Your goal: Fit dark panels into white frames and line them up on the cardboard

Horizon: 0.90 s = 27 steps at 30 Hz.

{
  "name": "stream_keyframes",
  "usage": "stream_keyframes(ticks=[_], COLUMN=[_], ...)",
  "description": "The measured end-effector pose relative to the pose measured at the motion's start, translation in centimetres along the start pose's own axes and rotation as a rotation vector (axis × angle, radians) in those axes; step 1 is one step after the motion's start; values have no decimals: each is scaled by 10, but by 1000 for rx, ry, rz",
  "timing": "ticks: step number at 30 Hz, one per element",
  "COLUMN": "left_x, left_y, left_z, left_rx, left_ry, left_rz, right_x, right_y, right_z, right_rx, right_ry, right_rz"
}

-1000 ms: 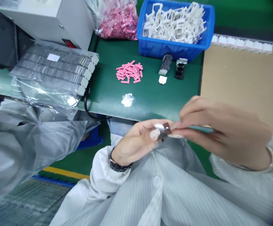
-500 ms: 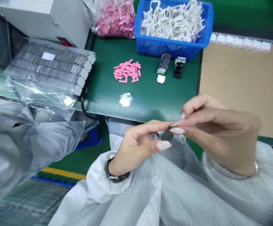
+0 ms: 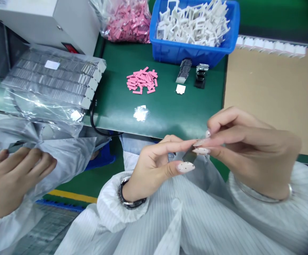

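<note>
A small thin, dark shiny plate (image 3: 189, 154) is pinched between the thumb and index finger of my left hand (image 3: 154, 166). My right hand (image 3: 249, 148) is closed in a pinch at the plate's upper right edge, its fingertips meeting my left index tip. Whatever sits between those right fingertips is too small to make out. Beyond my hands, on the green table (image 3: 167, 117), lie a heap of pink strips (image 3: 142, 80), a little pile of clear shiny film pieces (image 3: 141, 113), a white square piece (image 3: 180, 89) and two rows of thin plates (image 3: 184, 71).
At the back stand a blue bin (image 3: 191, 53) of white plastic frames and a bag of pink strips (image 3: 128, 23). Bagged trays (image 3: 50, 76) lie left, near a grey machine (image 3: 74, 24). Cardboard (image 3: 273, 85) with white parts along it covers the right. A co-worker's hand (image 3: 16, 180) is at left.
The co-worker's hand has come into view at the left. My right hand has shifted slightly right, while my left hand still holds the plate in nearly the same place.
</note>
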State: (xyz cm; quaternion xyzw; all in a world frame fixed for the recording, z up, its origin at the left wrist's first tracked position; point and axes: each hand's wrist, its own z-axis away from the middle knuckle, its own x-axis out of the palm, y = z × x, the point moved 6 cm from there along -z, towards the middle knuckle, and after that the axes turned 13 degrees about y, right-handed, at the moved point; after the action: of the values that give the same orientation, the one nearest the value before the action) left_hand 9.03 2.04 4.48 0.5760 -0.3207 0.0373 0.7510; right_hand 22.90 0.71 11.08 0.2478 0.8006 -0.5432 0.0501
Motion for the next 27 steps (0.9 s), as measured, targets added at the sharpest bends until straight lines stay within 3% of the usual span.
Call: stream_keyframes(ticks=[3, 7, 10, 21, 24, 27], left_x=[2, 3, -1, -6, -5, -4], left_y=[-1, -2, -1, -9, -14, -15], left_z=[0, -2, -4, -3, -5, -8], left_rx=[-41, -84, -64, -127, -217, -259], left_ry=[-14, -8, 45, 47, 64, 126], left_rz=[-4, 8, -6, 33, 81, 139], right_x=[2, 19, 29, 37, 31, 18], right_y=[6, 21, 24, 27, 28, 21], right_z=[-2, 0, 3, 3, 0, -4], right_rx=[79, 423, 540, 531, 450, 247], right_ry=[-16, -169, -239, -308, -219, -75], right_rz=[-115, -457, -570, -625, -514, -356])
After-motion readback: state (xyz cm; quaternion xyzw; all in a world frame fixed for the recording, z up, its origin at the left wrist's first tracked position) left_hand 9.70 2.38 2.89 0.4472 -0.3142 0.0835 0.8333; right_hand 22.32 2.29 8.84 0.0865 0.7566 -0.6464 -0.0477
